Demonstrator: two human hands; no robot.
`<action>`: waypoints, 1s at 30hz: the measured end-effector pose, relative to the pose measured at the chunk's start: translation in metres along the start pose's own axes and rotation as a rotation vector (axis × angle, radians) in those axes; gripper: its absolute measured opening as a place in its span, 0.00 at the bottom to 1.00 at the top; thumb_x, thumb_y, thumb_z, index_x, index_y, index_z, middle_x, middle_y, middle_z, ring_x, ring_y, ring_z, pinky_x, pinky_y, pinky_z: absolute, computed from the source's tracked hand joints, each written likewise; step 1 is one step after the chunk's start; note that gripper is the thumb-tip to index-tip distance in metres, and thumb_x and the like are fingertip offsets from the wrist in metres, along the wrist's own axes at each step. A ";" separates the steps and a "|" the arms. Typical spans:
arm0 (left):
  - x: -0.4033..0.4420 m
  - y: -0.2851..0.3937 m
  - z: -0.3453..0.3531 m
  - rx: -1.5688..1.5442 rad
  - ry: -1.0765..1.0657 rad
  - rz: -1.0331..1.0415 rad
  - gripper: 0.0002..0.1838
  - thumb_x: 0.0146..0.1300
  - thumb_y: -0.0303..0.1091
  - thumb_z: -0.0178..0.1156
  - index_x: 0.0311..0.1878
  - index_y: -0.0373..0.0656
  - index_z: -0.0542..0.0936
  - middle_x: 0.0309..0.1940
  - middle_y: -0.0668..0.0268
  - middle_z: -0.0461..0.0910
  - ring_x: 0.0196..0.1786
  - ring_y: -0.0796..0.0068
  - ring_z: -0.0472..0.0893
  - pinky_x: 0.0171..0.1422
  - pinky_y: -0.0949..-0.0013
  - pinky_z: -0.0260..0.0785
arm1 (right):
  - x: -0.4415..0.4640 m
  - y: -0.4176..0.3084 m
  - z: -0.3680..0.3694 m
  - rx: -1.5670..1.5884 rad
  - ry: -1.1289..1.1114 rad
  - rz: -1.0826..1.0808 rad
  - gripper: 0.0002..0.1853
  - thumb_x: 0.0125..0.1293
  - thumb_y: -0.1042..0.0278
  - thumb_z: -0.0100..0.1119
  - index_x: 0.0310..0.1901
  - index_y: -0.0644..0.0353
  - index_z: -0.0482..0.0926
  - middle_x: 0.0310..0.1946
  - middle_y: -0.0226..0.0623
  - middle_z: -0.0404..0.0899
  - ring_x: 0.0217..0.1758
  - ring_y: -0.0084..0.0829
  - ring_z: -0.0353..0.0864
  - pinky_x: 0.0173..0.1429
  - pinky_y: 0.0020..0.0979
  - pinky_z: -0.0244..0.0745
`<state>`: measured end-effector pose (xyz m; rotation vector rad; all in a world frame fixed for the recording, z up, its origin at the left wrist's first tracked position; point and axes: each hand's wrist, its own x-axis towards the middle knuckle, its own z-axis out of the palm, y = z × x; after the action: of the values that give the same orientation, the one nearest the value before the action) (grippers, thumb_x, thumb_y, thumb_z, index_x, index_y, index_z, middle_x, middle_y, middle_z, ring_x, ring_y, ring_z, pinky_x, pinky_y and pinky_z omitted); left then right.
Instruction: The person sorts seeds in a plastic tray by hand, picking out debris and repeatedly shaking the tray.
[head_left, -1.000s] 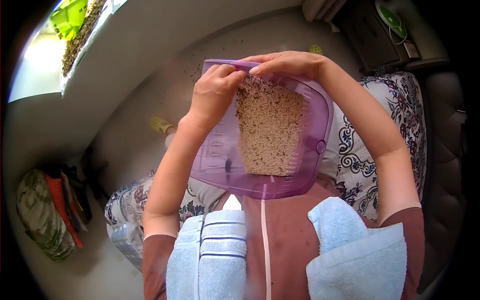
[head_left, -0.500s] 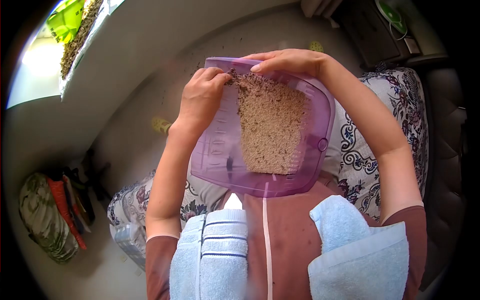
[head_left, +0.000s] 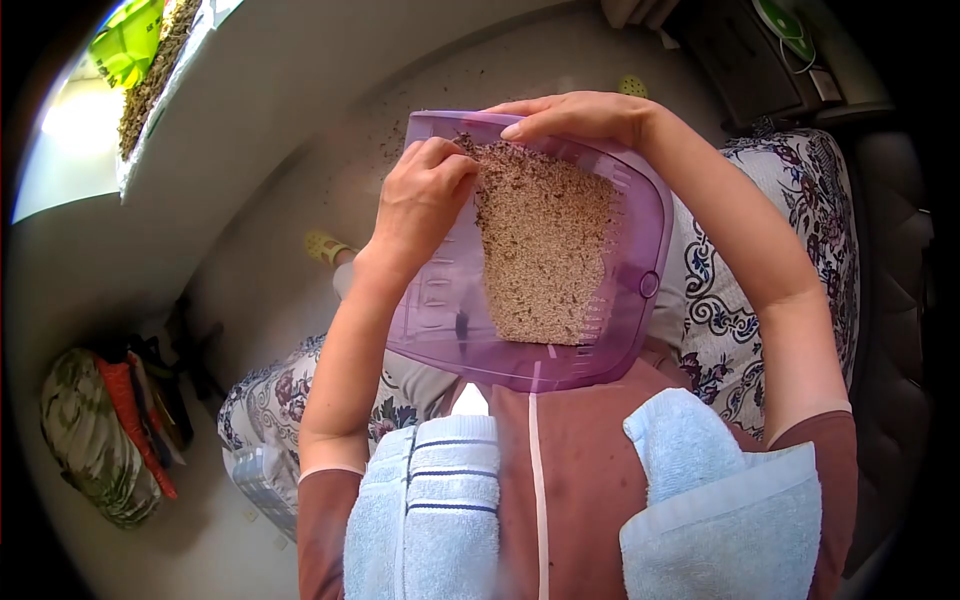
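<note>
A purple see-through plastic tray [head_left: 440,300] is tilted in front of my chest, its near edge against the brown top. Inside lies a layer of small tan grains [head_left: 545,250], mixed with dark bits that are thickest along the far edge. My right hand [head_left: 575,118] grips the tray's far rim, thumb over the top and fingers outside. At the grains' far left corner, my left hand [head_left: 428,195] has its fingers pinched together. Dark bits show beside the fingertips, but what they hold is hidden.
Dark crumbs [head_left: 395,140] are scattered on the floor beyond the tray. A bright green container [head_left: 128,45] stands on the windowsill beside a heap of brown matter [head_left: 150,90]. Patterned fabric [head_left: 770,240] covers the seat. Blue towels [head_left: 725,500] hang over my shoulders.
My left hand has moved slightly right along the far edge of the grains, its fingers still pinched. My right hand keeps its hold on the rim.
</note>
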<state>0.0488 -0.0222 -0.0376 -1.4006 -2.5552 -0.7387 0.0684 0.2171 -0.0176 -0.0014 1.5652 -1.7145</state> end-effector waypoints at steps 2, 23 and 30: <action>-0.004 -0.006 -0.005 0.034 0.007 -0.028 0.07 0.54 0.29 0.67 0.37 0.46 0.83 0.36 0.68 0.79 0.41 0.65 0.80 0.45 0.65 0.74 | -0.003 -0.003 0.002 -0.009 -0.006 0.005 0.32 0.67 0.53 0.57 0.72 0.49 0.62 0.53 0.34 0.77 0.49 0.23 0.80 0.51 0.26 0.78; 0.018 -0.036 -0.027 -0.057 -0.189 -0.013 0.11 0.59 0.25 0.62 0.46 0.44 0.83 0.42 0.66 0.81 0.45 0.66 0.81 0.49 0.66 0.75 | 0.003 -0.001 0.003 -0.012 -0.001 0.027 0.33 0.66 0.53 0.56 0.71 0.49 0.63 0.55 0.36 0.75 0.52 0.24 0.77 0.54 0.26 0.75; 0.004 -0.040 -0.030 -0.203 -0.187 -0.153 0.17 0.57 0.24 0.64 0.52 0.46 0.81 0.49 0.66 0.81 0.46 0.65 0.81 0.49 0.67 0.76 | 0.009 0.002 -0.002 -0.094 -0.004 0.034 0.34 0.66 0.51 0.56 0.72 0.48 0.61 0.54 0.34 0.75 0.48 0.22 0.78 0.48 0.24 0.76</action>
<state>0.0099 -0.0513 -0.0240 -1.4029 -2.8261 -0.9581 0.0621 0.2136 -0.0241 -0.0252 1.6325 -1.6127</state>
